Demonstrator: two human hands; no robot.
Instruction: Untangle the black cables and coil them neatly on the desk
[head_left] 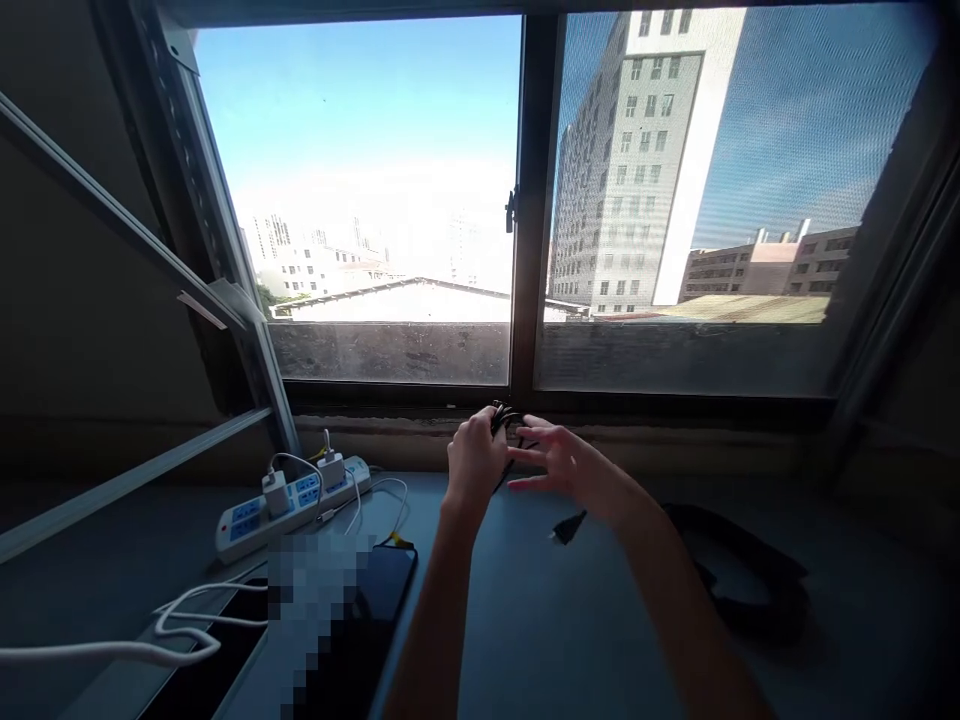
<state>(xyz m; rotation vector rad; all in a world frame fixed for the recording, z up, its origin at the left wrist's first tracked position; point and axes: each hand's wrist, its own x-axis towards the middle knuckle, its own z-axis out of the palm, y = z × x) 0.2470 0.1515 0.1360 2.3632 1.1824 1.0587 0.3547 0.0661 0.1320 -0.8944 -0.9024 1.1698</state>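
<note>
A black cable [508, 417], gathered in loops, is gripped in my left hand [477, 452], whose fingers are closed around it above the desk near the window. My right hand [559, 462] is just to the right of the loops with its fingers stretched out and apart. Its fingertips come close to the cable; whether they touch it I cannot tell. A black plug [568, 527] with metal prongs shows below my right hand, over the desk. Part of the cable is hidden behind my hands.
At the left a white power strip [229, 540] carries two white chargers with white cords [184, 612]. A dark-screened device [394, 580] lies in front, partly pixelated. A black curved band [772, 570] rests at right. The window frame [536, 250] rises behind the desk [547, 630].
</note>
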